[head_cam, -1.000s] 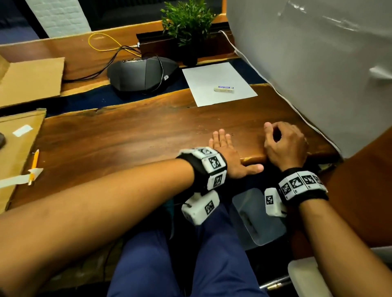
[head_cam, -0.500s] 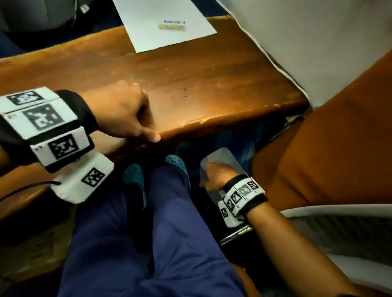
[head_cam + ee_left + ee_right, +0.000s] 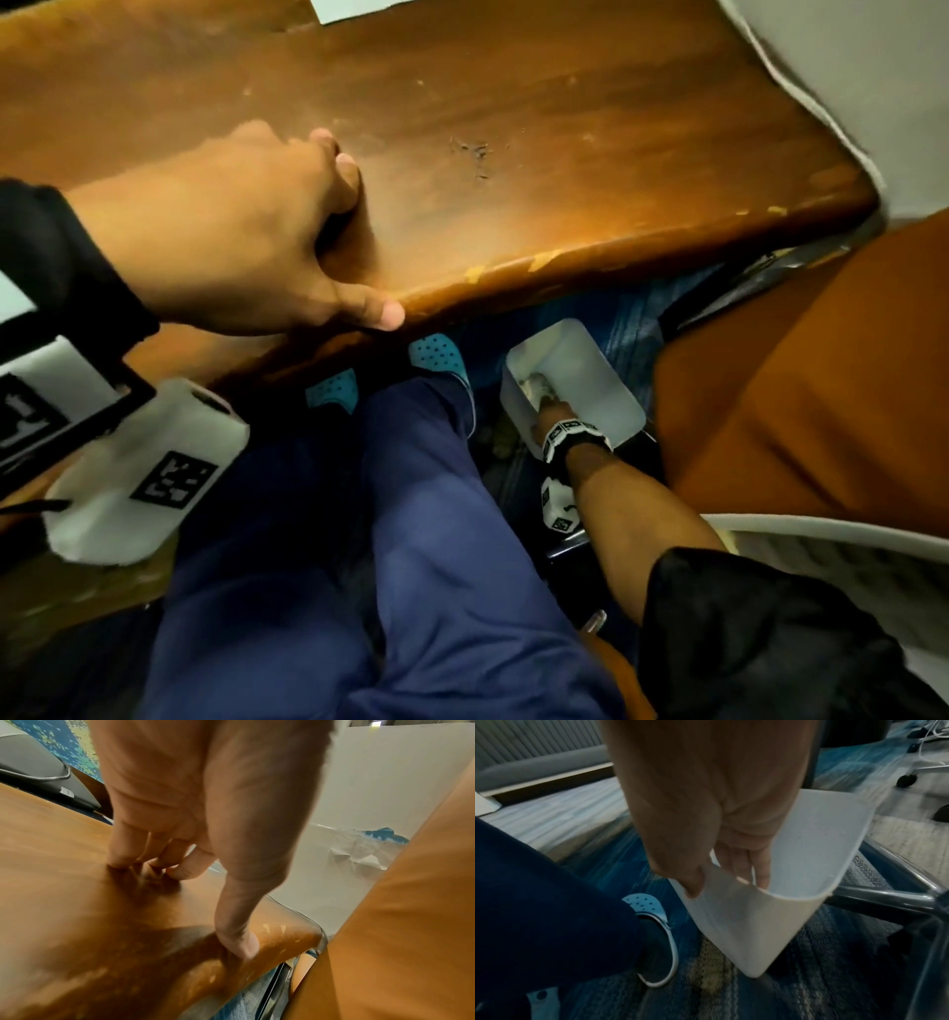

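Note:
My left hand (image 3: 308, 246) rests on the front edge of the brown wooden desk (image 3: 565, 180). Its fingers are curled with the tips on the desk top, the thumb lies along the edge, and it holds nothing. The left wrist view shows this left hand (image 3: 205, 898) from behind on the desk (image 3: 64, 902). Below the desk, my right hand (image 3: 544, 406) reaches down to a white plastic bin (image 3: 590, 370) on the floor. In the right wrist view my right hand (image 3: 725, 882) grips the rim of the bin (image 3: 744, 923), thumb outside and fingers inside.
My legs in blue trousers and light blue clogs (image 3: 436, 354) are left of the bin. An orange seat surface (image 3: 796, 385) and a white panel (image 3: 873, 77) close off the right side. Metal chair-base legs (image 3: 885, 896) stand beside the bin on the blue carpet.
My right hand has left the desk edge and gone down to the bin, where it now grips the rim. My left hand's fingers have curled. The head view has tilted down.

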A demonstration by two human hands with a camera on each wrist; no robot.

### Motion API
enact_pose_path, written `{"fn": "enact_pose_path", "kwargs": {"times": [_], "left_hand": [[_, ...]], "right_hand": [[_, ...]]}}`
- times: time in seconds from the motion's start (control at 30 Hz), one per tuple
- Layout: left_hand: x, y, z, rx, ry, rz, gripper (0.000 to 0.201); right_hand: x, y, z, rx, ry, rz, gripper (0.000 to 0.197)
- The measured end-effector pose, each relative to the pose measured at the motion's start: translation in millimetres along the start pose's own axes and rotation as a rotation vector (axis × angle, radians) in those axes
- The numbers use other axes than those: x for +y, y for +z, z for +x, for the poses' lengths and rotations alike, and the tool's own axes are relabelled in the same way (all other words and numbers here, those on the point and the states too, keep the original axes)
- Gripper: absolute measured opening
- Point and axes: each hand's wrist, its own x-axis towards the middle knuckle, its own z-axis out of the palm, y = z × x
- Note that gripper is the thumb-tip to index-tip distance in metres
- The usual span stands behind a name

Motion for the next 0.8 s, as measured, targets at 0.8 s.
{"fn": "enact_pose_path", "kwargs": {"times": [0.8], "left_hand": [[12,-16,-9,0.039,0.019,-0.113,0.071]], "right_hand": [[-37,-81,-165,0.099,-0.355,-0.085,0.037]]}}
